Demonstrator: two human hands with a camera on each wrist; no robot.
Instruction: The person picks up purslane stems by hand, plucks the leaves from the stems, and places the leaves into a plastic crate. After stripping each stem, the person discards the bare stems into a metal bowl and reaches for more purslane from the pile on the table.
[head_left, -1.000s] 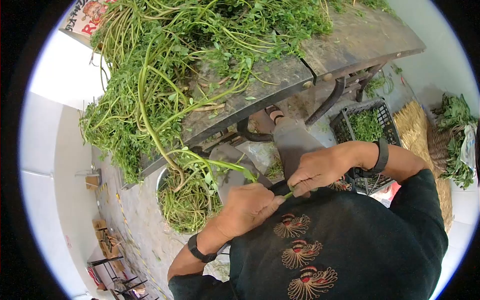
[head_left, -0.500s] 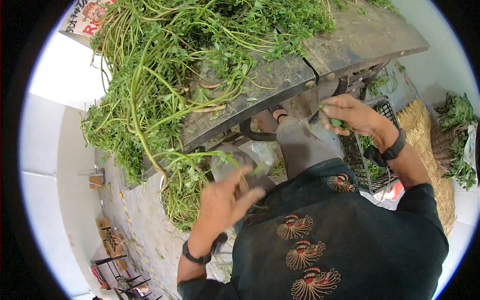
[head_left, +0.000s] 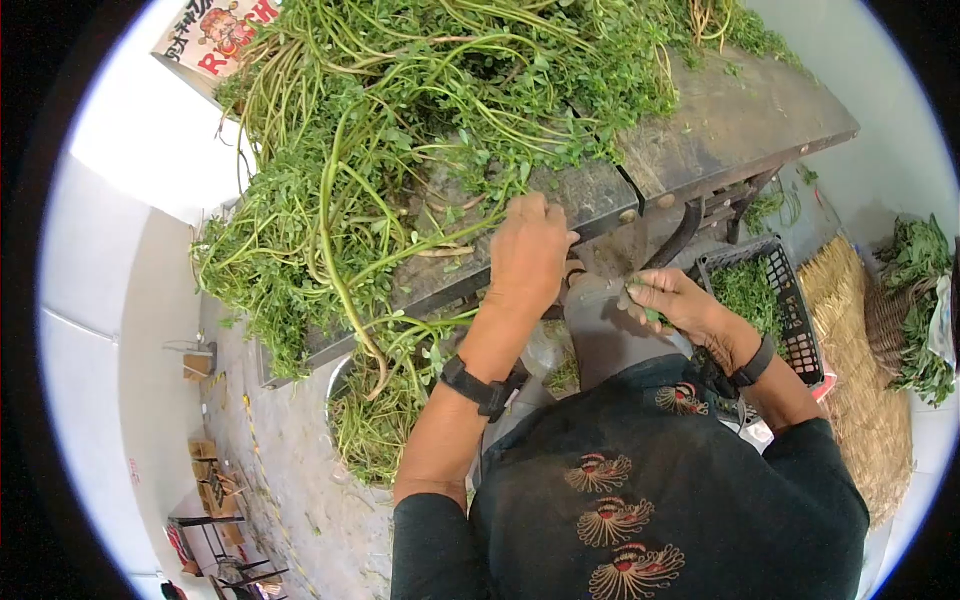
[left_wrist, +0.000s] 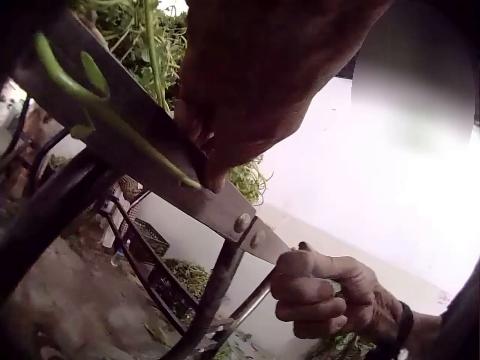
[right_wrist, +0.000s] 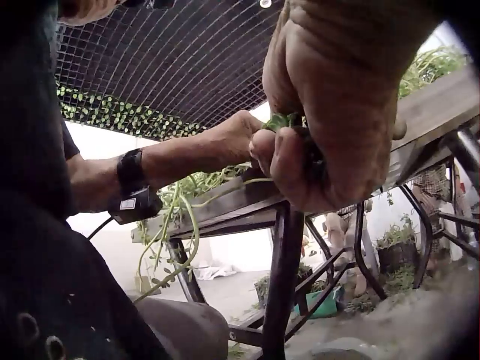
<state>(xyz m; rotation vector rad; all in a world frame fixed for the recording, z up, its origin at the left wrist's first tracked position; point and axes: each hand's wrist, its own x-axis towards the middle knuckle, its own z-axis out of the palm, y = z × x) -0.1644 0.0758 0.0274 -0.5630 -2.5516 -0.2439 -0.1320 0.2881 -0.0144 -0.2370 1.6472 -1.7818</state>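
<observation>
A large heap of leafy greens with long, pale stems [head_left: 430,100] covers the table [head_left: 760,110]. My left hand [head_left: 528,250] reaches over the table's front edge, its fingertips down at the greens. In the left wrist view a stem [left_wrist: 124,124] crosses in front of the table edge, its end overlapping the thumb tip; I cannot tell whether the fingers pinch anything. Over the lap, my right hand [head_left: 672,300] curls round a small bunch of picked leaves [right_wrist: 281,121], mostly hidden in the fist. One thick stem [head_left: 335,260] droops over the table edge at left.
Below the table's left part stands a round metal basin full of stems [head_left: 375,430]. At right on the floor is a black plastic crate [head_left: 800,330] holding leaves, beside straw matting [head_left: 850,390] and a woven basket [head_left: 885,330]. Dark metal legs [right_wrist: 283,277] support the table.
Both hands were together on a stem over the lap, then parted. The left hand has since moved forward to the table edge; the right hand swung right with the leaves and came back over the lap.
</observation>
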